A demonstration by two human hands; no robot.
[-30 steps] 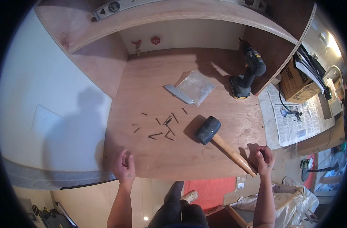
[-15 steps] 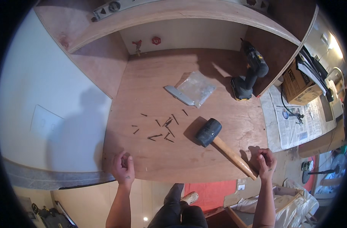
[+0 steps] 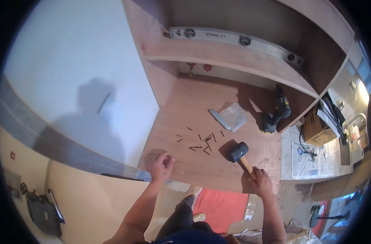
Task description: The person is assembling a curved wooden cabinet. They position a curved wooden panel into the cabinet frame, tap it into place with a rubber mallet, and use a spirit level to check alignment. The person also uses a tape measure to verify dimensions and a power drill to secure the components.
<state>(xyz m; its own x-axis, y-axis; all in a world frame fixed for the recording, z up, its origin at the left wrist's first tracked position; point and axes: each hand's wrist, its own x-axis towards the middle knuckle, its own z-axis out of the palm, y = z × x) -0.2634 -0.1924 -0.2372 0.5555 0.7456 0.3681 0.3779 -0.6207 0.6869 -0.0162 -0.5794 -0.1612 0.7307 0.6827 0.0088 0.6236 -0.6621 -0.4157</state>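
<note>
A mallet [image 3: 238, 152] with a black rubber head and wooden handle is at the right of the plywood panel [image 3: 185, 171]. My right hand [image 3: 261, 181] is closed around the lower part of its handle. Near the panel's front left edge my left hand [image 3: 162, 166] is loosely curled, its thumb apart from its fingers and nothing visible between them. Several dark screws [image 3: 207, 139] lie scattered between my hands, farther back. Behind them a grey utility knife [image 3: 219, 119] rests beside a clear plastic bag [image 3: 235, 116].
A cordless drill [image 3: 279, 107] stands at the back right, inside the plywood cabinet. On the shelf [image 3: 230, 55] above lies a spirit level [image 3: 218, 35]. To the right, a newspaper-covered counter [image 3: 289, 162] holds a cardboard box [image 3: 315, 132]. A white wall [image 3: 63, 61] borders the left.
My right hand has moved onto the mallet's handle and grips it. The view has shifted, showing more of the shelf and left wall. My left hand stays loosely curled at the panel's edge.
</note>
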